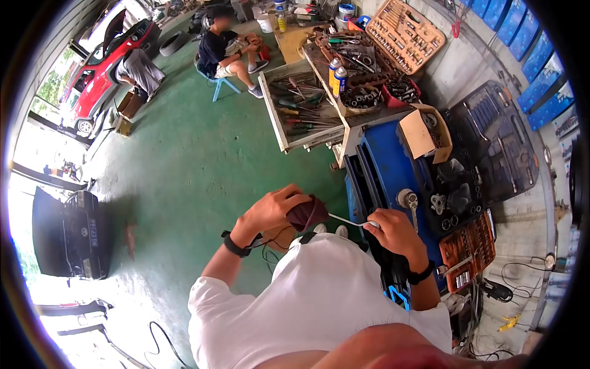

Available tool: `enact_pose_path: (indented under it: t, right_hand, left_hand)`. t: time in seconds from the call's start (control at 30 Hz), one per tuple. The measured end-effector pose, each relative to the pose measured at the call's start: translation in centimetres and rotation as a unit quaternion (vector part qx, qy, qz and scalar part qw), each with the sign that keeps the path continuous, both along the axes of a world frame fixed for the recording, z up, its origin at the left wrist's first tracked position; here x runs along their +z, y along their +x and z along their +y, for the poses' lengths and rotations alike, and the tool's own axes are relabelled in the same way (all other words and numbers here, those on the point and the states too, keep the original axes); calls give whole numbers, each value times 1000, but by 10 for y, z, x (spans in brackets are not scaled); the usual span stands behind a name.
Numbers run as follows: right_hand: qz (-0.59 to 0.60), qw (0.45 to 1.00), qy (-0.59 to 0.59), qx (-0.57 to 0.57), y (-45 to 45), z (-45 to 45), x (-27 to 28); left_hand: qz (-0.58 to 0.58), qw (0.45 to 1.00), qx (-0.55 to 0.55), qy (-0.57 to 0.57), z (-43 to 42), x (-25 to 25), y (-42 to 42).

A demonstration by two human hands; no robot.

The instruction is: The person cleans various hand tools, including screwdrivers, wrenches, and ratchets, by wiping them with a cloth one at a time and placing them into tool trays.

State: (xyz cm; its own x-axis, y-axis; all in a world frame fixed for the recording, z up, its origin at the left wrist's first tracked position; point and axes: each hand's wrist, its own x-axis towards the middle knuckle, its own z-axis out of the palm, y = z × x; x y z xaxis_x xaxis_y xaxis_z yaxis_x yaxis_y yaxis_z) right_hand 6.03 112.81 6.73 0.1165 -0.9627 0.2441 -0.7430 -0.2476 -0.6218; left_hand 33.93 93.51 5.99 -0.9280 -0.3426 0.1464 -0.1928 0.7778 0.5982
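Note:
My left hand [271,212] is closed around a dark maroon cloth [308,215] in front of my body. A thin, silvery metal rod [345,220] runs from the cloth to my right hand [396,235], whose fingers grip its right end. The cloth hides the rod's other end, so its exact kind does not show. Beside my right hand, a ratchet wrench [410,202] lies on the blue tool cabinet [387,150]. Its dark upper drawers stand partly pulled out to the left of the cabinet top.
An open drawer of screwdrivers and pliers [307,106] stands ahead, near two spray cans [337,77]. A cardboard box [418,136] and open socket cases [467,252] line the wall side. One person sits on a blue stool [222,83]; another bends by a red car [92,80].

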Motion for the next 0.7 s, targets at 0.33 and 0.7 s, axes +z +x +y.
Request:
enact_pose_path:
  t: [0.33, 0.7]
  right_hand:
    - [-213, 961, 163, -59, -7, 13, -4]
    - [-160, 983, 95, -2, 15, 4, -2]
  left_hand:
    - [78, 987, 134, 47, 7, -31, 22]
    - [69, 985, 32, 152, 34, -53, -18]
